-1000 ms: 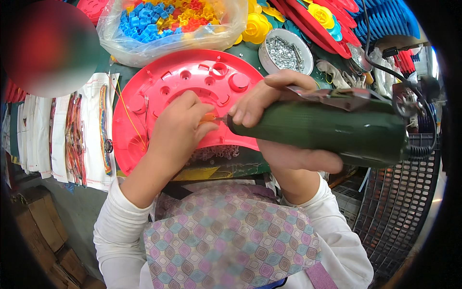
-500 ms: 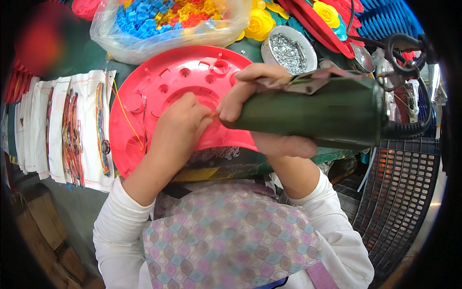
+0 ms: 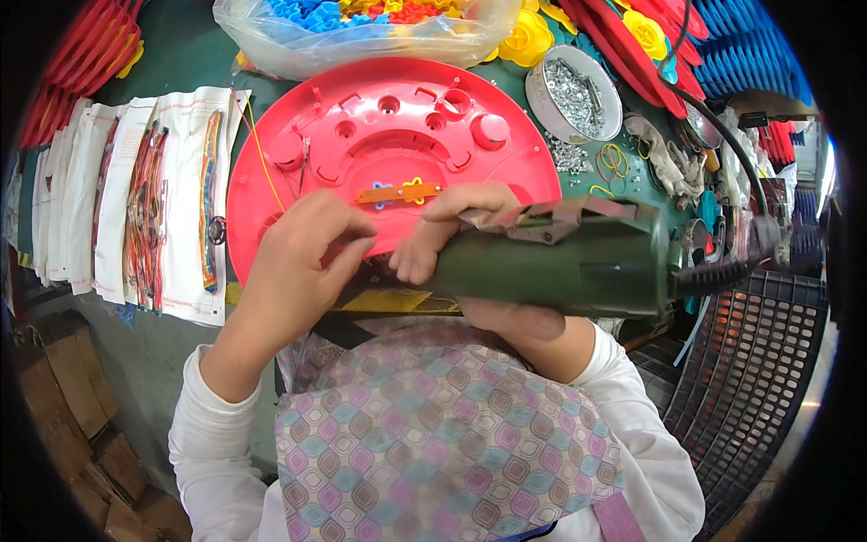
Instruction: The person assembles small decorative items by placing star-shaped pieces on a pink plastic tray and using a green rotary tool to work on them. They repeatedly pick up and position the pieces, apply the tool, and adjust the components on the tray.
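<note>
A red curved plastic panel [image 3: 533,176] lies on the table in front of me, its moulded posts and holes facing up. On it an orange-brown strip [image 3: 393,193] crosses a blue star-shaped piece [image 3: 381,200] and a yellow star-shaped piece [image 3: 416,191]. My right hand [image 3: 465,230] grips a green corded electric screwdriver [image 3: 560,257] lying sideways; fingers hide its tip. Over the panel's near-left edge, my left hand [image 3: 312,253] has curled fingers, thumb and forefinger close together. Anything pinched there is too small to make out.
A white bowl of screws [image 3: 542,95] stands beyond the panel, right. Behind it sits a clear bag [image 3: 379,50] of coloured pieces. White sheets with wire bundles [image 3: 167,208] lie left. The driver's black cord [image 3: 713,275] runs right, above a black plastic crate [image 3: 750,361].
My left hand has pulled back toward me from the panel, and the screwdriver has come nearer and lower. The orange-brown strip and star-shaped pieces now show. The whole view has shifted slightly.
</note>
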The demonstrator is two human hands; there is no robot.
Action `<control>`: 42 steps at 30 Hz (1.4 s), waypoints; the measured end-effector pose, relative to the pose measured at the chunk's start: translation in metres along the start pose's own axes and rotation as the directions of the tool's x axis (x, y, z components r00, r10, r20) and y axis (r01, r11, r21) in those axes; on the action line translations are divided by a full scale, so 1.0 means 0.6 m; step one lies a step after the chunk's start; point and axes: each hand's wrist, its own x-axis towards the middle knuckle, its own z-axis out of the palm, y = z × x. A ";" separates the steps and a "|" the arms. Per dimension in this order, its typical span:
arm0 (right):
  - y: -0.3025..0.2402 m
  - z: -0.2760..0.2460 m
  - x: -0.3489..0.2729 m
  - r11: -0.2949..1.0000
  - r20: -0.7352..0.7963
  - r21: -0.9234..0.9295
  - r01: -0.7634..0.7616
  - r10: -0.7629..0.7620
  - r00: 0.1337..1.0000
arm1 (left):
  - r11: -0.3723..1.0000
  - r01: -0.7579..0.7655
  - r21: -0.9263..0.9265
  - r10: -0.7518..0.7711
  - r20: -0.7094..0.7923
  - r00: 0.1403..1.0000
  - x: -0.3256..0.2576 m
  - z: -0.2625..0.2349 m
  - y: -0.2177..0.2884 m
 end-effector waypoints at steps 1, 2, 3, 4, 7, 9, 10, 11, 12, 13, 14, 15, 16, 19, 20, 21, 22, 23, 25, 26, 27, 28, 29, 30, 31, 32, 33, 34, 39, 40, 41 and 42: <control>0.001 -0.001 0.001 1.000 0.003 0.007 0.008 -0.008 1.000 | 1.000 -0.019 0.002 0.019 -0.013 1.000 -0.008 0.001 -0.004; -0.003 0.000 0.001 0.999 0.008 0.025 0.031 -0.031 0.999 | 0.999 -0.036 0.014 0.036 -0.005 0.999 -0.012 -0.002 -0.006; -0.008 0.000 0.001 0.996 0.010 0.055 0.067 -0.068 0.998 | 0.998 -0.053 0.025 0.053 0.004 0.999 -0.016 -0.004 -0.009; -0.012 0.001 0.004 0.989 0.014 0.094 0.112 -0.114 0.993 | 0.997 -0.069 0.039 0.068 0.013 0.998 -0.018 -0.006 -0.009; -0.022 0.004 0.011 0.947 0.033 0.206 0.245 -0.257 0.966 | 0.974 -0.190 0.127 0.184 0.058 0.981 -0.017 -0.011 -0.008; -0.036 0.007 0.021 0.914 0.036 0.260 0.311 -0.331 0.943 | 0.968 -0.231 0.096 0.228 0.039 0.973 -0.011 -0.007 -0.010; -0.039 0.012 0.027 0.907 0.031 0.265 0.328 -0.348 0.937 | 0.964 -0.252 0.082 0.250 0.032 0.968 -0.007 -0.006 -0.013; -0.047 0.015 0.034 0.911 0.018 0.248 0.329 -0.344 0.939 | 0.963 -0.250 0.097 0.250 0.015 0.968 -0.002 -0.005 -0.017; -0.055 0.019 0.041 0.915 0.005 0.231 0.330 -0.341 0.940 | 0.962 -0.247 0.112 0.249 -0.003 0.968 0.003 -0.006 -0.022; -0.061 0.022 0.049 0.919 -0.010 0.213 0.331 -0.337 0.941 | 0.961 -0.245 0.126 0.250 -0.019 0.968 0.009 -0.007 -0.026; -0.066 0.023 0.056 0.923 -0.024 0.195 0.332 -0.334 0.942 | 0.958 -0.248 0.144 0.256 -0.038 0.966 0.013 -0.009 -0.027; -0.066 0.021 0.062 0.923 -0.010 0.202 0.326 -0.331 0.943 | 0.955 -0.250 0.163 0.262 -0.058 0.963 0.018 -0.010 -0.027; -0.065 0.019 0.068 0.924 0.004 0.208 0.320 -0.328 0.945 | 0.951 -0.250 0.180 0.267 -0.075 0.961 0.021 -0.011 -0.028; -0.048 0.009 0.086 0.919 0.069 0.234 0.316 -0.340 0.938 | 0.946 -0.227 0.232 0.261 -0.131 0.956 0.026 -0.009 -0.033; -0.043 0.008 0.091 0.918 0.080 0.232 0.322 -0.348 0.934 | 0.946 -0.217 0.241 0.257 -0.149 0.955 0.028 -0.007 -0.033; -0.041 0.010 0.096 0.916 0.070 0.203 0.345 -0.365 0.928 | 0.949 -0.207 0.236 0.248 -0.163 0.955 0.031 -0.004 -0.034; -0.039 0.012 0.100 0.931 0.058 0.158 0.330 -0.343 0.938 | 0.953 -0.190 0.235 0.235 -0.182 0.955 0.032 -0.001 -0.037; -0.038 0.014 0.104 0.943 0.046 0.112 0.312 -0.319 0.947 | 0.957 -0.175 0.234 0.223 -0.200 0.954 0.034 0.003 -0.038; -0.047 0.024 0.106 0.981 -0.006 -0.024 0.194 -0.194 0.981 | 0.942 -0.125 0.312 0.196 -0.211 0.958 0.039 0.012 -0.038; -0.052 0.030 0.106 0.988 -0.039 -0.089 0.129 -0.133 0.990 | 0.931 -0.099 0.350 0.183 -0.215 0.959 0.040 0.015 -0.038; -0.055 0.035 0.105 0.987 -0.076 -0.152 0.060 -0.072 0.994 | 0.921 -0.101 0.377 0.186 -0.198 0.962 0.042 0.015 -0.041; -0.053 0.033 0.102 0.984 -0.099 -0.174 0.042 -0.060 0.993 | 0.912 -0.106 0.397 0.191 -0.179 0.965 0.045 0.019 -0.042; -0.050 0.034 0.100 0.981 -0.121 -0.193 0.023 -0.047 0.992 | 0.902 -0.112 0.417 0.195 -0.161 0.968 0.048 0.022 -0.043; -0.045 0.035 0.099 0.978 -0.139 -0.207 0.005 -0.035 0.990 | 0.902 -0.107 0.418 0.189 -0.160 0.969 0.048 0.023 -0.044; -0.052 0.037 0.105 0.974 -0.104 -0.226 -0.003 -0.021 0.994 | 0.902 -0.102 0.420 0.185 -0.161 0.969 0.049 0.022 -0.043; -0.040 0.033 0.103 0.978 -0.052 -0.198 0.059 -0.070 0.996 | 0.901 -0.098 0.422 0.181 -0.162 0.970 0.050 0.021 -0.042; -0.029 0.027 0.101 0.979 -0.001 -0.167 0.117 -0.119 0.993 | 0.903 -0.094 0.420 0.178 -0.165 0.970 0.051 0.024 -0.041; -0.016 0.022 0.100 0.977 0.052 -0.126 0.172 -0.167 0.985 | 0.902 -0.086 0.423 0.172 -0.169 0.970 0.051 0.025 -0.042; -0.022 0.004 0.116 0.921 0.310 -0.284 0.268 -0.176 0.934 | 0.920 -0.084 0.383 0.160 -0.172 0.972 0.050 0.026 -0.049; -0.020 0.009 0.114 0.937 0.239 -0.235 0.260 -0.204 0.949 | 0.915 -0.069 0.398 0.140 -0.152 0.978 0.049 0.024 -0.048; -0.017 0.015 0.113 0.948 0.167 -0.183 0.260 -0.231 0.958 | 0.909 -0.054 0.413 0.119 -0.132 0.984 0.046 0.022 -0.045; -0.015 0.020 0.111 0.954 0.095 -0.132 0.268 -0.257 0.962 | 0.928 -0.066 0.367 0.123 -0.135 0.983 0.043 0.018 -0.042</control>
